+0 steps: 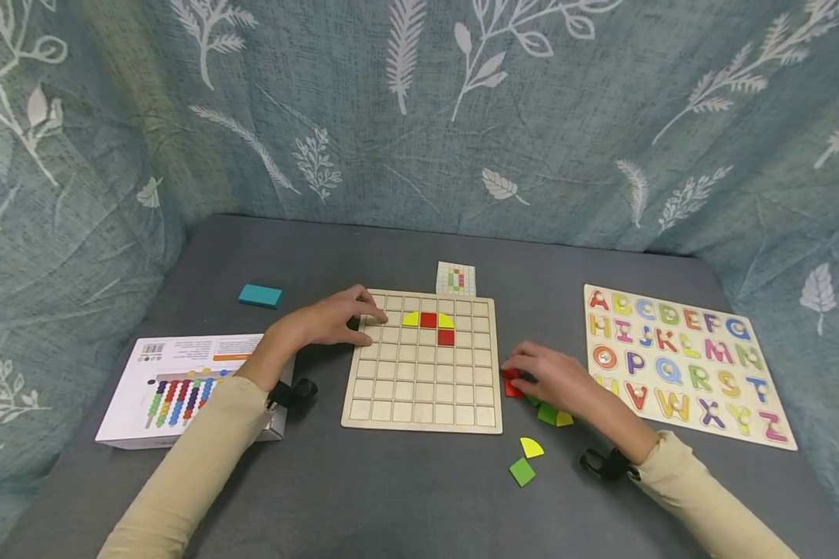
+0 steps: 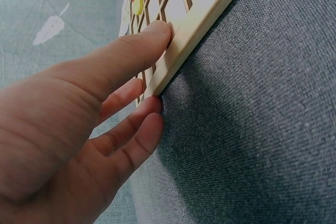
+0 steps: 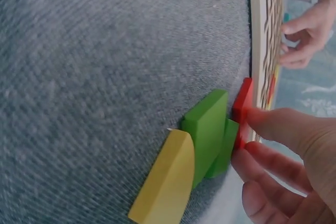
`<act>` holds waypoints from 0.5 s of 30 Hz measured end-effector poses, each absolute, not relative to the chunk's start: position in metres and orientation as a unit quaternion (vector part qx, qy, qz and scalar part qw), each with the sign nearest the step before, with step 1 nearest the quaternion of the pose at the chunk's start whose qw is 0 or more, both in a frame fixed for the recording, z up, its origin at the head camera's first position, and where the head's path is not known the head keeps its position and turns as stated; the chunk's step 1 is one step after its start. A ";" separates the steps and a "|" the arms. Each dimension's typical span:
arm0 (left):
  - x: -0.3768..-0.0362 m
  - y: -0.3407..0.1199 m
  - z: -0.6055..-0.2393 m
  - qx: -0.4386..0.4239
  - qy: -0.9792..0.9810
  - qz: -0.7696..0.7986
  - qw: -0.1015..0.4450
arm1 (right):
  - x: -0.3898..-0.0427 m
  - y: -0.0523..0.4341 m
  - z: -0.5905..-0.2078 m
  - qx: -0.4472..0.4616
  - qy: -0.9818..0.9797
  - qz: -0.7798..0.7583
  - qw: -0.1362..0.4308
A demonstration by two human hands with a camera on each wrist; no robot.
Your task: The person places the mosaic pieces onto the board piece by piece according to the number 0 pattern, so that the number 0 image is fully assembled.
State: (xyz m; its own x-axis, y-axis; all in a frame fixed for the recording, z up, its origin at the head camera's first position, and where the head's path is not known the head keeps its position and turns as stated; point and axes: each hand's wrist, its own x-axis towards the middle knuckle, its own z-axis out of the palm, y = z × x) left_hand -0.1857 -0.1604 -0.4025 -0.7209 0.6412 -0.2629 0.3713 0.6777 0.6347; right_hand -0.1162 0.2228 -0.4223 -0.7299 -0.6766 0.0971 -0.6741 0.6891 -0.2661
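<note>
A wooden grid board [image 1: 395,373] lies flat at the centre. In its upper rows sit two yellow quarter-round tiles [image 1: 410,319] and two red square tiles [image 1: 446,338]. My left hand [image 1: 335,317] rests at the board's left edge, thumb and fingertips touching it, fingers relaxed. Off the board's right side, my right hand [image 1: 548,376] pinches a red square tile [image 3: 242,98] between thumb and fingers; another red tile [image 1: 513,390] lies just below. Partly under that hand are green tiles [image 1: 548,413] and a yellow tile [image 3: 165,182].
A pattern card [image 1: 456,278] stands behind the board. Nearer me lie a yellow quarter-round [image 1: 531,447] and a green square [image 1: 522,472]. An alphabet board [image 1: 692,365] lies right, a white box [image 1: 129,404] left, with a teal block [image 1: 260,296] behind it.
</note>
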 end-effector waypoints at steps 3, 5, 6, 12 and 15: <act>-0.186 -0.160 -0.402 0.287 0.884 0.280 0.240 | -0.116 0.222 -0.423 -0.374 0.917 -0.138 0.006; -0.187 -0.161 -0.403 0.287 0.885 0.279 0.239 | -0.116 0.221 -0.423 -0.373 0.918 -0.135 0.007; -0.187 -0.161 -0.402 0.286 0.885 0.279 0.239 | -0.117 0.220 -0.423 -0.372 0.919 -0.133 0.007; -0.187 -0.162 -0.403 0.287 0.884 0.282 0.237 | -0.118 0.217 -0.422 -0.363 0.925 -0.112 0.008; -0.186 -0.162 -0.404 0.292 0.883 0.282 0.234 | -0.118 0.217 -0.421 -0.362 0.926 -0.104 0.012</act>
State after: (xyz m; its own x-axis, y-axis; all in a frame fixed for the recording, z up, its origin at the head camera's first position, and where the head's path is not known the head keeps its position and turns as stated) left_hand -0.1865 -0.1621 -0.4045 -0.7196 0.6483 -0.2488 0.3841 0.6701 0.6351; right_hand -0.1183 0.2173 -0.4208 -0.7376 -0.6732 0.0524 -0.6680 0.7162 -0.2020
